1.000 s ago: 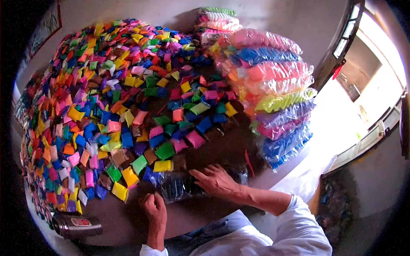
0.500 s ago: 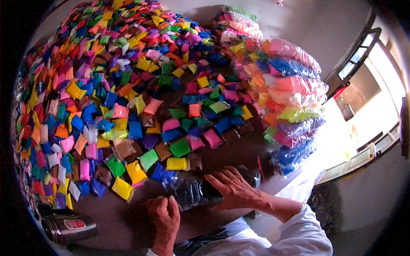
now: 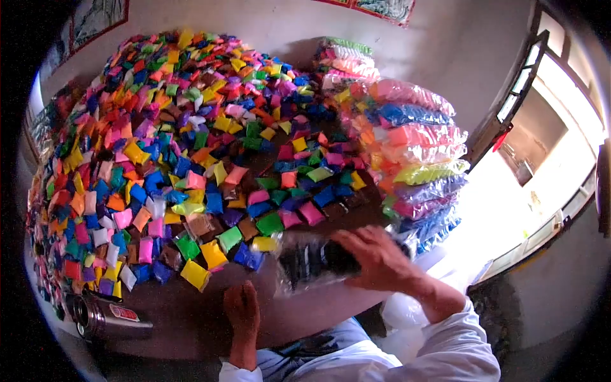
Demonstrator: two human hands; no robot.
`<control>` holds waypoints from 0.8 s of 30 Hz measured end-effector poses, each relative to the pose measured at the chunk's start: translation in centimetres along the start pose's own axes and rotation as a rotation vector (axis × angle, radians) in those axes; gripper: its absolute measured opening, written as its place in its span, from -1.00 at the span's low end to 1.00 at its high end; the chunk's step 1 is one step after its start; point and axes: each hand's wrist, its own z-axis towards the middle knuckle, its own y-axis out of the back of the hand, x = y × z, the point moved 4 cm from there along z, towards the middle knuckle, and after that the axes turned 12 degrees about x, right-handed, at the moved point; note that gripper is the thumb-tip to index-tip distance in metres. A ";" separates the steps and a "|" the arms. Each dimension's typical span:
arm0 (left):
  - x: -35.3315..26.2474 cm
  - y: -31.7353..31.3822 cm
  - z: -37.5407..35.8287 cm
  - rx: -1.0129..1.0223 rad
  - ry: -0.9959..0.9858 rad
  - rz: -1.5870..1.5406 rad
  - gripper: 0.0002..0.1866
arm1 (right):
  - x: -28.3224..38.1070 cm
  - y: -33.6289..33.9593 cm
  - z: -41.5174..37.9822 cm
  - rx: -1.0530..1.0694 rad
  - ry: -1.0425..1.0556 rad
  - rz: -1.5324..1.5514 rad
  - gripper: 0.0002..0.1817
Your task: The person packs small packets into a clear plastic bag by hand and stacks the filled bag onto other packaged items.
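A clear plastic bag with black contents [image 3: 312, 261] lies at the front of the brown table. My right hand [image 3: 377, 258] rests over its right end, fingers spread and slightly blurred. To the left of the bag, my left hand [image 3: 242, 305] is closed above the table's front edge, and what it holds, if anything, is hidden. Beyond the hands lie small coloured packets, among them a yellow packet [image 3: 195, 275] and a blue packet [image 3: 248, 256].
A large heap of coloured packets [image 3: 191, 121] covers the table's left and back. Filled clear bags [image 3: 426, 137] are stacked at the right. A metal flask [image 3: 114, 318] lies at the front left. A bright opening [image 3: 547, 140] is at the right.
The view has tilted up, showing more wall. My right hand has shifted right and the bag with black contents looks more spread out. My left hand remains closed.
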 end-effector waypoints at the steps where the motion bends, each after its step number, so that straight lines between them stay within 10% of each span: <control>1: 0.4 -0.4 -0.2 -0.040 0.039 0.007 -0.59 | -0.7 2.2 -1.0 -0.054 -0.030 -0.006 -0.11; 12: -1.6 -1.0 0.1 -0.006 0.031 0.310 -0.68 | -19.9 22.2 -1.0 -0.888 -0.314 -0.542 -0.30; 24: -3.4 -2.5 0.2 0.071 -0.238 0.665 -0.78 | -33.0 25.1 3.1 -0.820 -0.411 -0.489 -0.22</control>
